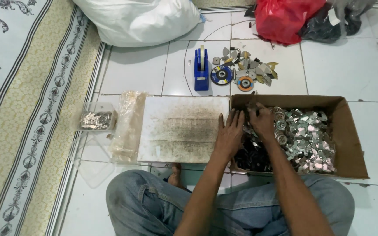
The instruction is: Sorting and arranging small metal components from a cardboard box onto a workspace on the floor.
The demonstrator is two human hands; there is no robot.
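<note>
I sit cross-legged on a white tiled floor. A brown cardboard box (351,144) in front of me holds a heap of small shiny metal pieces (307,140) and some dark parts near its left side. My left hand (229,133) rests flat, fingers spread, over the box's left edge, beside a stained white board (180,129). My right hand (261,122) reaches into the box with fingers curled among the metal pieces; whether it grips any I cannot tell.
A blue tape dispenser (201,70), grinding discs (222,75) and metal scraps (252,67) lie beyond the board. A clear tub of metal bits (96,119) and plastic sleeve (128,126) sit left. White sack (141,19), red bag (285,17) behind; patterned mat (27,105) left.
</note>
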